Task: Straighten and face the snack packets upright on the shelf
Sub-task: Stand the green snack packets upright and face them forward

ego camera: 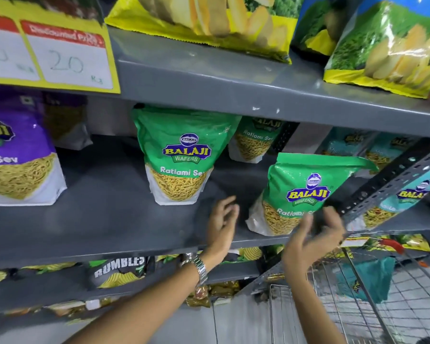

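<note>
A green Ratlami Sev packet (305,184) stands near the front of the grey shelf (109,209), leaning to the right with its label facing me. My right hand (315,234) is in front of its lower right corner, blurred, fingers spread; I cannot tell whether it touches the packet. My left hand (222,219) hovers open over the shelf just left of that packet and holds nothing. A second green packet (181,155) stands upright further left and back. A third green packet (253,142) is behind it, partly hidden.
A purple sev packet (18,165) stands at the far left. Teal packets (405,202) sit to the right behind a slotted metal post (395,177). A price card (60,53) hangs from the shelf above, which carries chip bags (387,40). A wire basket (358,294) is below right.
</note>
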Motion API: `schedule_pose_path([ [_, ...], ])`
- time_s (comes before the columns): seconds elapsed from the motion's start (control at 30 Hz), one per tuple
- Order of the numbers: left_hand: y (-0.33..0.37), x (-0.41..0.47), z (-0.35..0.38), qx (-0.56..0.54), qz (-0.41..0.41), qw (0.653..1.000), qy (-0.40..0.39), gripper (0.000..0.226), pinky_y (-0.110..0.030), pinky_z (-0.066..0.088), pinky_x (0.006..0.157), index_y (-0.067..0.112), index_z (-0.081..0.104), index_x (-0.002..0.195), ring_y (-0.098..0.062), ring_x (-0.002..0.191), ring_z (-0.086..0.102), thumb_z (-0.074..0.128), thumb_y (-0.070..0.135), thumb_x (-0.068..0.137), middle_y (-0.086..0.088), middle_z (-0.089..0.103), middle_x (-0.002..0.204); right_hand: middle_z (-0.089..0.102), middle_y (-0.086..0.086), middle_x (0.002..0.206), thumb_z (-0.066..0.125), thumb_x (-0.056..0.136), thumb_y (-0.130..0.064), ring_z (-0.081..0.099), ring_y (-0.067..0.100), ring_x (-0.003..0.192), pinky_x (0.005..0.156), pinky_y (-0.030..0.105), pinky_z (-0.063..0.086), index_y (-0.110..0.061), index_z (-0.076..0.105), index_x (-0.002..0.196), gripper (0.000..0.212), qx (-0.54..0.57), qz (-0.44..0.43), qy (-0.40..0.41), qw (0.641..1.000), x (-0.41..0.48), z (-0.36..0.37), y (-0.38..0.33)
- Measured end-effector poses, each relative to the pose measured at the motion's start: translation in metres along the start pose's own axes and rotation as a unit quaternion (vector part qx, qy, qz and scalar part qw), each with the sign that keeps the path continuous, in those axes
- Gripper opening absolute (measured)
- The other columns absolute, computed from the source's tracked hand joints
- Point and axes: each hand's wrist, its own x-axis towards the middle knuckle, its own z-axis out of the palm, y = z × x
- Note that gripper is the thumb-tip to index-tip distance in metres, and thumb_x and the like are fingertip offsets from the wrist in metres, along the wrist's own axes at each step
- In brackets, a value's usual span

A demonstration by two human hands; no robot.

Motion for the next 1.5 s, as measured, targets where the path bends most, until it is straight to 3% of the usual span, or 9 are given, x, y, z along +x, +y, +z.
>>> schedule_pose_path([
  [0.1, -0.004, 0.000, -0.049, 0.016, 0.108, 0.961, 0.256, 0.021, -0.006, 0.040, 0.088, 0.012, 0.052, 0.109, -0.001, 0.106, 0.053, 0.056, 0.021, 0.090, -0.012, 0.053, 0.118, 0.058, 0.003, 0.117, 0.051, 0.092, -0.034, 0.055, 0.019, 0.109, 0.093, 0.029, 0.044, -0.018, 0.053, 0.112, 0.026, 0.055, -0.077, -0.220, 0.971, -0.050, 0.024, -0.020],
  [0.23, 0.017, 0.039, -0.125, -0.037, 0.099, 0.895, 0.434, 0.052, -0.027, 0.041, 0.094, -0.004, 0.030, 0.134, -0.028, 0.120, 0.044, 0.053, 0.011, 0.090, -0.026, 0.032, 0.137, 0.055, 0.002, 0.119, 0.057, 0.091, -0.020, 0.055, 0.010, 0.107, 0.088, 0.015, 0.045, -0.022, 0.049, 0.118, 0.028, 0.151, 0.180, -0.375, 0.897, -0.050, 0.090, -0.044],
  [0.33, 0.027, 0.064, -0.167, -0.032, 0.049, 0.944, 0.324, 0.064, -0.034, 0.033, 0.109, 0.010, 0.016, 0.146, -0.026, 0.137, 0.034, 0.049, 0.025, 0.094, -0.017, 0.025, 0.151, 0.052, 0.012, 0.126, 0.040, 0.098, -0.014, 0.048, 0.026, 0.125, 0.107, 0.037, 0.036, -0.012, 0.041, 0.133, 0.036, 0.222, 0.369, -0.343, 0.835, -0.025, 0.139, -0.049],
  [0.4, 0.028, 0.073, -0.181, 0.018, 0.016, 0.977, 0.212, 0.062, -0.044, 0.028, 0.116, 0.021, 0.014, 0.148, -0.020, 0.142, 0.026, 0.042, 0.039, 0.095, -0.007, 0.019, 0.157, 0.049, 0.010, 0.138, 0.031, 0.100, -0.021, 0.044, 0.024, 0.130, 0.105, 0.037, 0.035, -0.013, 0.037, 0.140, 0.041, 0.235, 0.409, -0.347, 0.811, -0.018, 0.155, -0.046],
  [0.57, 0.022, 0.074, -0.180, 0.082, -0.030, 0.995, 0.044, 0.052, -0.033, 0.044, 0.104, 0.032, 0.046, 0.130, -0.017, 0.128, 0.050, 0.035, 0.059, 0.087, 0.005, 0.056, 0.132, 0.063, -0.010, 0.090, 0.034, 0.096, -0.014, 0.061, 0.005, 0.081, 0.063, 0.021, 0.048, -0.027, 0.056, 0.091, 0.026, 0.190, 0.376, -0.394, 0.817, -0.026, 0.166, -0.047],
  [0.7, 0.018, 0.069, -0.180, 0.112, -0.026, 0.992, 0.049, 0.037, -0.047, 0.039, 0.109, 0.041, 0.055, 0.114, -0.020, 0.123, 0.054, 0.033, 0.057, 0.091, 0.001, 0.060, 0.130, 0.060, -0.007, 0.084, 0.035, 0.095, -0.012, 0.057, 0.007, 0.079, 0.065, 0.026, 0.046, -0.025, 0.053, 0.081, 0.026, 0.187, 0.365, -0.380, 0.829, -0.030, 0.162, -0.051],
  [1.03, 0.025, 0.022, -0.171, 0.117, -0.034, 0.992, 0.024, 0.026, -0.043, 0.046, 0.103, 0.054, 0.059, 0.091, -0.009, 0.109, 0.062, 0.034, 0.060, 0.090, 0.013, 0.067, 0.109, 0.061, -0.007, 0.091, 0.034, 0.099, -0.018, 0.060, 0.010, 0.086, 0.074, 0.033, 0.047, -0.028, 0.053, 0.087, 0.024, 0.182, 0.334, -0.361, 0.852, -0.051, 0.113, -0.046],
  [1.27, 0.021, -0.005, -0.161, 0.099, -0.043, 0.994, 0.015, 0.028, -0.045, 0.041, 0.108, 0.045, 0.055, 0.107, -0.015, 0.120, 0.056, 0.035, 0.055, 0.090, 0.002, 0.062, 0.127, 0.062, -0.005, 0.088, 0.032, 0.099, -0.016, 0.065, -0.008, 0.069, 0.065, 0.027, 0.053, -0.026, 0.055, 0.089, 0.027, 0.165, 0.317, -0.352, 0.865, -0.060, 0.087, -0.043],
  [1.5, 0.024, -0.009, -0.158, 0.104, -0.053, 0.993, 0.015, 0.050, -0.045, 0.035, 0.112, 0.022, 0.046, 0.136, -0.017, 0.132, 0.045, 0.033, 0.047, 0.095, -0.001, 0.051, 0.142, 0.059, 0.004, 0.099, 0.033, 0.100, -0.022, 0.060, 0.019, 0.094, 0.071, 0.031, 0.053, -0.018, 0.053, 0.103, 0.021, 0.160, 0.313, -0.340, 0.872, -0.067, 0.075, -0.046],
])
